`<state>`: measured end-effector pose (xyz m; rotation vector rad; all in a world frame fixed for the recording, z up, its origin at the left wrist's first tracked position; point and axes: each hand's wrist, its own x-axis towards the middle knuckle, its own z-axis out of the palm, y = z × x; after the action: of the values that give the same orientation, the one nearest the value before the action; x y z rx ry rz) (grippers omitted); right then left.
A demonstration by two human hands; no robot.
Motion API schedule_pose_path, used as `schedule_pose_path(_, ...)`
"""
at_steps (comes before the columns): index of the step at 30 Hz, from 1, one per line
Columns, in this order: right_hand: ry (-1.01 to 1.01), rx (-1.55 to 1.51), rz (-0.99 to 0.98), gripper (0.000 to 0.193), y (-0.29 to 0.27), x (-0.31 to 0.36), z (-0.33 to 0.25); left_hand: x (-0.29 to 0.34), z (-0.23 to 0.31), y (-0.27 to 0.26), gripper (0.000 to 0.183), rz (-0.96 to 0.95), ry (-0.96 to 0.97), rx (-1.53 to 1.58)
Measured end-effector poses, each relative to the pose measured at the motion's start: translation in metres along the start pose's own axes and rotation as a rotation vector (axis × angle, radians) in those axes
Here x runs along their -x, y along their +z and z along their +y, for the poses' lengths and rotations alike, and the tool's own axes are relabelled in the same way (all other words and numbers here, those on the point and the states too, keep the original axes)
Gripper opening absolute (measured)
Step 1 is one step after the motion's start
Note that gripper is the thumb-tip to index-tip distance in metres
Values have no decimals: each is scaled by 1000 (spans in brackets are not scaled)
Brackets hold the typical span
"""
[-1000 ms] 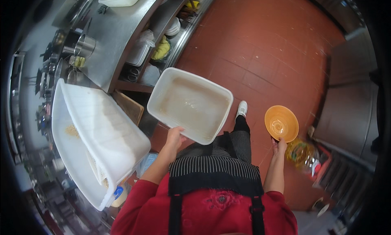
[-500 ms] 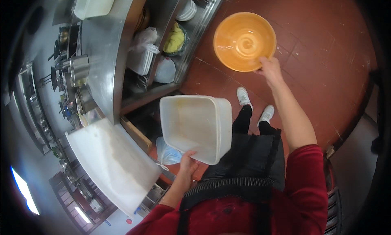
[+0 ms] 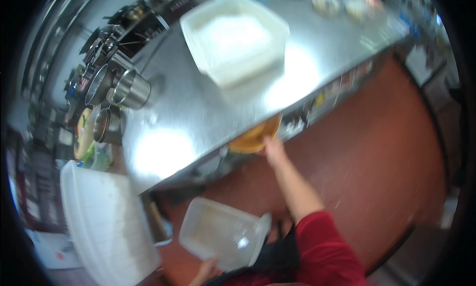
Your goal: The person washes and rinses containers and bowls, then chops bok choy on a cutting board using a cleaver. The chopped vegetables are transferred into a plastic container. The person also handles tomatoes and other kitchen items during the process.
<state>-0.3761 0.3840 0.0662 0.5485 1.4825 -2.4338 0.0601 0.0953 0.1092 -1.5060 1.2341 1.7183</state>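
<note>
My right hand (image 3: pixel 271 148) grips the rim of an orange bowl (image 3: pixel 248 141). The bowl is at the front edge of the steel counter, its far part hidden under the counter top. Low in the view, my left hand (image 3: pixel 209 269) holds a translucent plastic tub (image 3: pixel 210 226) by its near rim, with its open side up and tilted. Motion blurs both hands a little, but fingers show closed on each rim.
On the steel counter (image 3: pixel 208 117) stands a large whitish tub (image 3: pixel 238 75) with something white inside. Metal pots (image 3: pixel 131 89) sit at the counter's left end. A big white bin (image 3: pixel 104 221) is at lower left. Red floor (image 3: pixel 367 152) lies to the right.
The view has swung toward the counter. The orange bowl has gone from over the floor to the counter's front edge. The plastic tub stays in my left hand, lower in view.
</note>
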Motion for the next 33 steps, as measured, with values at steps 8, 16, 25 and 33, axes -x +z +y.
schedule_pose_path(8, 32, 49, -45, 30, 19, -125, 26, -110, -90, 53, 66, -66, -751, 674)
schedule_pose_path(16, 96, 167, -59, 32, 8, -175, 52, -89, -134, 115, 52, 42, -412, 388)
schedule_pose_path(25, 119, 227, -77, 33, 5, -182, 66, -60, -108, 130, 60, 111, -476, 472)
schedule_pose_path(33, 125, 291, -102, 35, 2, -187, 71, -43, -91, 137, 62, 122, -315, 460)
